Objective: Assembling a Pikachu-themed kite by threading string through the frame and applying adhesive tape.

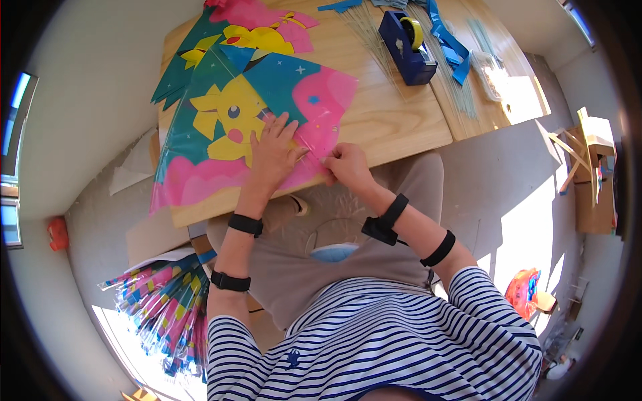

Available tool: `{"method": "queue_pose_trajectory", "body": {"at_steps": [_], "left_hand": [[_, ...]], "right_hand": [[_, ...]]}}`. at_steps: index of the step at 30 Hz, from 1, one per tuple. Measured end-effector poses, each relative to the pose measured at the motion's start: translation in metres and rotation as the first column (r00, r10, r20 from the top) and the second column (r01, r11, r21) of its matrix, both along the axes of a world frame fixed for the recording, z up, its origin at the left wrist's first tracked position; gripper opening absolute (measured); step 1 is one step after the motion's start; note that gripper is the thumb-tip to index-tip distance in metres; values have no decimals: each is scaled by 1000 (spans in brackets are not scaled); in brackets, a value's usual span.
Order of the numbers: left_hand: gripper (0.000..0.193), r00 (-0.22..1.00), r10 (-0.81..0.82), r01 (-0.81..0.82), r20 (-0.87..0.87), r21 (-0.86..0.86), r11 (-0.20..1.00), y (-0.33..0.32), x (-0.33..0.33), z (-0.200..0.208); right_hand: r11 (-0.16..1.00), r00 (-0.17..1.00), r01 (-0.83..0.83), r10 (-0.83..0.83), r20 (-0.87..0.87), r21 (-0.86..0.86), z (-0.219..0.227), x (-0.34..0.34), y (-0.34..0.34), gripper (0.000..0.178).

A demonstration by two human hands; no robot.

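A kite (200,144) of thin printed sheet, teal and pink with a yellow cartoon figure, lies over the near left part of the wooden table. My left hand (273,152) rests on it, fingers stretched out, palm down across the yellow figure. Beside it, at the kite's pink right edge, my right hand (349,167) has thumb and forefinger pinched together on the sheet's rim. A thin pale line runs across the pink between the two hands; whether it is a rod or a crease is not clear.
More printed kite sheets (267,35) lie at the table's far left. A blue tape dispenser (408,50), thin clear rods (461,93), blue ribbon (445,37) and a plastic tub (488,77) are far right. Bagged kites (164,304) stand low left; a cardboard box (594,197) is right.
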State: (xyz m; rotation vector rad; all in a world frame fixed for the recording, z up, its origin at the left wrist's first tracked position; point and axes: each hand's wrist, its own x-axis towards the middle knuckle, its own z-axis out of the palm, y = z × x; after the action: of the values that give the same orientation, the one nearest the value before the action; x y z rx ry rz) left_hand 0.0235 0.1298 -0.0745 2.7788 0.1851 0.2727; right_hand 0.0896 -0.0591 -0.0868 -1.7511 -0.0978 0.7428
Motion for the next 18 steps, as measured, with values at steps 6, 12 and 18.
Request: {"method": "queue_pose_trajectory", "body": {"at_steps": [6,12,18], "left_hand": [[55,988,-67,70,-138,14,997,-6,17,0],[49,981,-172,182,-89,112,977,35,90,55],[45,975,-207,202,86,60,977,74,249,58]], "right_hand": [[981,760,29,102,641,-191,-1,16,-22,17],[962,435,104,183,881,-251,-8,57,-48,16],[971,406,91,167,898,-222,-24,64,-54,17]]}}
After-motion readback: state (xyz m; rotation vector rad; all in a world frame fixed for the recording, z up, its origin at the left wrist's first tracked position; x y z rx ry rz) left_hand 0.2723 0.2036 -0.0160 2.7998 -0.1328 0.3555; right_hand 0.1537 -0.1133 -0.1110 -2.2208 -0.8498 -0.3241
